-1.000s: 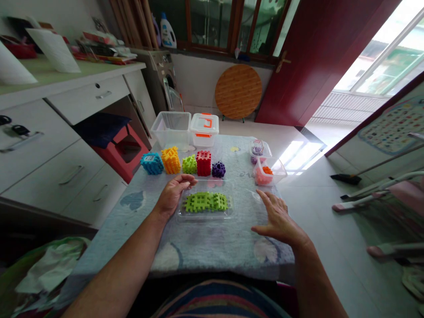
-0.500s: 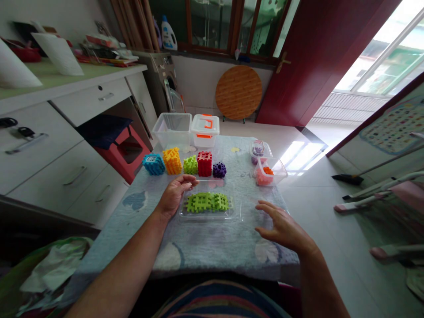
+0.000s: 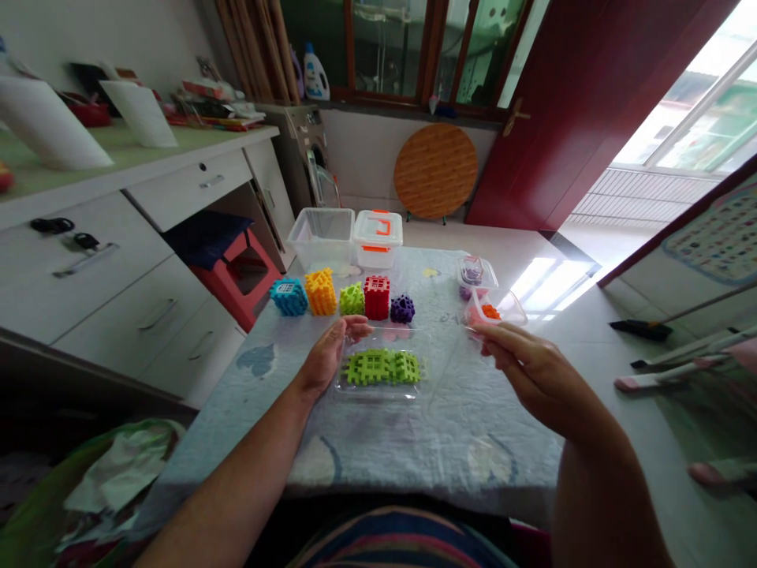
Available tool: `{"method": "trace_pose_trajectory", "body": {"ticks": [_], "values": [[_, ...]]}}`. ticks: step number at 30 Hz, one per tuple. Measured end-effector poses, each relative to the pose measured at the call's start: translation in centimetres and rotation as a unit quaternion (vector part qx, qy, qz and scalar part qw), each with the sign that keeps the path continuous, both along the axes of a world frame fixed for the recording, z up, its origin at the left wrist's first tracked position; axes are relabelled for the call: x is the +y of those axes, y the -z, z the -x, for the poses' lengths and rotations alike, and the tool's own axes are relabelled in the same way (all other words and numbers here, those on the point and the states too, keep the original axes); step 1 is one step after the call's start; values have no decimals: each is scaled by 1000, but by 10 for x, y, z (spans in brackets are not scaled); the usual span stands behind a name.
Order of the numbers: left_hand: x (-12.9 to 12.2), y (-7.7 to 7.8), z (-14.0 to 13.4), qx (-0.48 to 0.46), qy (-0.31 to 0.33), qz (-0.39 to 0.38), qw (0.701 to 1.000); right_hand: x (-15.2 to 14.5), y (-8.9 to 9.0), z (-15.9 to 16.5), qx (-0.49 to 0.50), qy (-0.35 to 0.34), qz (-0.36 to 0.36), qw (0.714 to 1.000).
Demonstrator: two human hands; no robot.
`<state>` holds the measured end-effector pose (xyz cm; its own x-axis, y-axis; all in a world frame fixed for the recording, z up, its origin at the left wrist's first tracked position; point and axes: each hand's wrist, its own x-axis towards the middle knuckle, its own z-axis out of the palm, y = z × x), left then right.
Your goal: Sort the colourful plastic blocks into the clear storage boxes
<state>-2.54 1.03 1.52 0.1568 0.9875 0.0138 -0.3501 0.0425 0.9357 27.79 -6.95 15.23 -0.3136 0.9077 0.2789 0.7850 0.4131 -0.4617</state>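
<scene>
A clear plastic box (image 3: 378,393) rests on the cloth-covered table, with light-green interlocking plastic blocks (image 3: 383,368) lying in it. My left hand (image 3: 327,356) is at the box's left side, its fingers curled around the far left corner. Raised at a tilt on the right is the box's see-through lid (image 3: 450,364); its outline is faint. My right hand (image 3: 523,359) pinches the lid's outer edge, fingers pressed together and thumb mostly hidden. Behind the box stand block shapes in blue (image 3: 289,297), yellow (image 3: 321,292), green (image 3: 352,299), red (image 3: 377,297) and purple (image 3: 403,308).
At the table's back are an open clear bin (image 3: 322,241) and a lidded box with orange clips (image 3: 378,237). To the right sit a small tub with purple pieces (image 3: 476,276) and an open tub with orange pieces (image 3: 490,309). A red stool (image 3: 248,276) stands left.
My right hand has closed on the lid's edge and lifted it off the table. My left hand stays at the box. The whole view has shifted slightly.
</scene>
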Motion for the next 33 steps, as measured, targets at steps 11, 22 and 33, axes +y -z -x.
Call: {"method": "trace_pose_trajectory", "body": {"ticks": [11, 22, 33], "values": [[2, 0, -5, -62, 29, 8, 998, 91, 49, 117, -138, -147, 65, 977], [-2, -5, -1, -39, 27, 1, 999, 92, 63, 143, -218, -84, 11, 972], [4, -5, 9, 84, -21, 18, 996, 73, 61, 90, 30, 1, -5, 1000]]}}
